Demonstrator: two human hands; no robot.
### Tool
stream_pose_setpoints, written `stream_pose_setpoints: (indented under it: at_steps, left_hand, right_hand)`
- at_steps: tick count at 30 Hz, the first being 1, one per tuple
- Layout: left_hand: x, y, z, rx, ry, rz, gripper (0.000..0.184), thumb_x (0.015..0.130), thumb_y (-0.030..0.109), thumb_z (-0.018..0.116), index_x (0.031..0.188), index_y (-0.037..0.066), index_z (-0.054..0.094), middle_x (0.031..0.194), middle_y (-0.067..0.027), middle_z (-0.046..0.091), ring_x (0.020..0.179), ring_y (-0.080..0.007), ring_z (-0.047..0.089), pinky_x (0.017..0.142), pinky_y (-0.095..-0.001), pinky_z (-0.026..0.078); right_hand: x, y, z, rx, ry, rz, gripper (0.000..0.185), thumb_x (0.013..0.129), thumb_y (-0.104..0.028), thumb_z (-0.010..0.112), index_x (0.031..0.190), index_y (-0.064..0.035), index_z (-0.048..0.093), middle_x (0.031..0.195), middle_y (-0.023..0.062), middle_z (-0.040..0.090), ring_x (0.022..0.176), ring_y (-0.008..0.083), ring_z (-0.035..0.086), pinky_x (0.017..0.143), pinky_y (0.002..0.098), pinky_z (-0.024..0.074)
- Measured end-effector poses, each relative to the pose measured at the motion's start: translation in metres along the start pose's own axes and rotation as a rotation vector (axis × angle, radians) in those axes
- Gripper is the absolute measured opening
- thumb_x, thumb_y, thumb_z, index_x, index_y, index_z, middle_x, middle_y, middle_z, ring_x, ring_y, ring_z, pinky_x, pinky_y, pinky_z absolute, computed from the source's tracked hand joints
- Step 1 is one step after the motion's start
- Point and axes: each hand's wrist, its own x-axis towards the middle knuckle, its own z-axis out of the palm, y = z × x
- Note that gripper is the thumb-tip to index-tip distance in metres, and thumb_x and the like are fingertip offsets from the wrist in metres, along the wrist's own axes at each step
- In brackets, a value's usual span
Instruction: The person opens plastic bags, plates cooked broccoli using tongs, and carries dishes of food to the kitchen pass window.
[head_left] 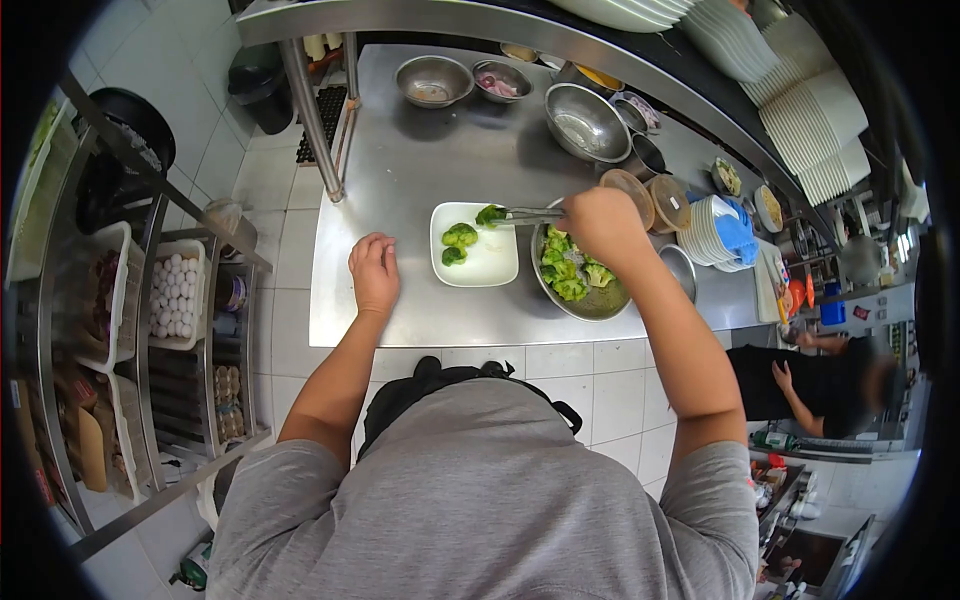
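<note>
My right hand (pixel 602 228) is closed around metal tongs (pixel 530 214), which reach left over a square white dish (pixel 508 262). A broccoli floret (pixel 490 214) is at the tips of the tongs, by the dish's upper right edge. More broccoli (pixel 459 236) lies inside the dish on its left side. Below my right hand is a metal bowl (pixel 606 303) holding broccoli pieces (pixel 568 277), partly hidden by the hand. My left hand (pixel 375 272) rests on the steel table, left of the dish, holding nothing, its fingers loosely extended.
Metal bowls (pixel 435 80) stand at the table's back. Plastic containers (pixel 668 203) and stacked white dishes (pixel 705 238) are to the right. A steel shelf (pixel 400 22) with plates crosses above. At left, a rack holds eggs (pixel 175 297). Another person (pixel 825 385) stands at far right.
</note>
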Motion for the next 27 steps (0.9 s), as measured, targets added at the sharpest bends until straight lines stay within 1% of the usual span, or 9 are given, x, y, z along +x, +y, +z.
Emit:
stream_pose_setpoints:
  at_steps: [1,8,10,13,16,20,22,24,27]
  left_hand:
    - [-0.001,0.001,-0.001,0.0,0.004,-0.014,0.014,0.089,0.013,0.055,0.098,0.007,0.065,0.11,-0.0096,0.059,0.108,-0.028,0.052,0.099,-0.0397,0.034]
    - [0.002,-0.001,0.0,0.014,-0.014,-0.002,0.015,0.09,0.013,0.054,0.099,0.006,0.064,0.111,-0.0111,0.059,0.109,-0.0287,0.053,0.099,-0.0391,0.036]
    - [-0.001,0.0,0.0,0.009,-0.019,-0.019,0.015,0.09,0.013,0.054,0.099,0.006,0.065,0.111,-0.011,0.059,0.109,-0.0287,0.053,0.099,-0.0391,0.036]
    - [0.001,0.002,-0.002,0.011,-0.015,-0.011,0.015,0.09,0.013,0.054,0.098,0.006,0.065,0.111,-0.0106,0.059,0.109,-0.0286,0.053,0.099,-0.0392,0.036]
    - [0.001,0.003,0.0,0.023,-0.007,0.013,0.012,0.089,0.012,0.055,0.097,0.008,0.064,0.108,-0.009,0.059,0.108,-0.0269,0.053,0.099,-0.0391,0.035]
    - [0.0,0.002,0.0,0.029,-0.005,0.009,0.012,0.089,0.012,0.055,0.097,0.008,0.064,0.109,-0.0085,0.059,0.108,-0.0265,0.053,0.099,-0.039,0.035]
    - [0.0,0.001,0.001,0.026,-0.006,0.002,0.013,0.089,0.012,0.055,0.097,0.008,0.064,0.109,-0.0084,0.059,0.108,-0.0264,0.053,0.099,-0.0391,0.035]
    - [0.0,0.001,0.001,0.021,-0.006,0.001,0.013,0.089,0.012,0.055,0.097,0.008,0.065,0.109,-0.0084,0.059,0.108,-0.0266,0.053,0.099,-0.0389,0.035]
    - [0.0,0.003,-0.001,0.024,-0.026,0.004,0.015,0.09,0.013,0.054,0.098,0.006,0.065,0.111,-0.0109,0.06,0.109,-0.0285,0.052,0.099,-0.0392,0.035]
  right_hand:
    - [-0.004,-0.001,-0.001,0.071,-0.015,0.14,0.024,0.075,-0.028,0.071,0.078,-0.0042,0.07,0.077,0.0149,0.066,0.078,0.0332,0.064,0.072,0.0436,0.0497]
    - [-0.02,0.002,0.012,0.162,-0.108,0.394,0.03,0.076,-0.034,0.073,0.082,-0.0041,0.071,0.08,0.0168,0.068,0.079,0.0337,0.065,0.072,0.0434,0.0496]
    - [-0.05,0.015,-0.01,0.361,0.152,0.533,0.03,0.076,-0.034,0.073,0.085,-0.0052,0.072,0.079,0.0163,0.068,0.077,0.034,0.066,0.07,0.0427,0.0503]
    - [-0.082,0.015,-0.018,0.173,0.03,0.667,0.029,0.078,-0.034,0.071,0.087,-0.0057,0.071,0.076,0.0162,0.068,0.073,0.0346,0.066,0.067,0.0434,0.0511]
    - [-0.089,0.014,0.038,-0.018,-0.009,0.613,0.028,0.079,-0.032,0.07,0.086,-0.0054,0.069,0.074,0.0167,0.067,0.071,0.0352,0.066,0.064,0.0441,0.0515]
    - [-0.095,0.017,0.067,-0.015,0.107,0.603,0.026,0.08,-0.03,0.068,0.08,-0.005,0.066,0.069,0.0169,0.066,0.069,0.0351,0.066,0.063,0.0441,0.0516]
    - [-0.108,0.014,0.045,0.027,0.152,0.615,0.026,0.08,-0.029,0.07,0.086,-0.0038,0.069,0.072,0.0179,0.066,0.068,0.0354,0.066,0.063,0.0423,0.0515]
    - [-0.12,0.007,0.023,0.305,0.32,0.725,0.03,0.078,-0.028,0.073,0.094,-0.0031,0.072,0.076,0.0197,0.067,0.067,0.0344,0.066,0.063,0.0391,0.0513]
    - [-0.126,-0.02,0.03,0.572,0.37,0.763,0.032,0.075,-0.026,0.077,0.097,-0.0021,0.072,0.081,0.0208,0.068,0.068,0.0323,0.066,0.063,0.0361,0.0511]
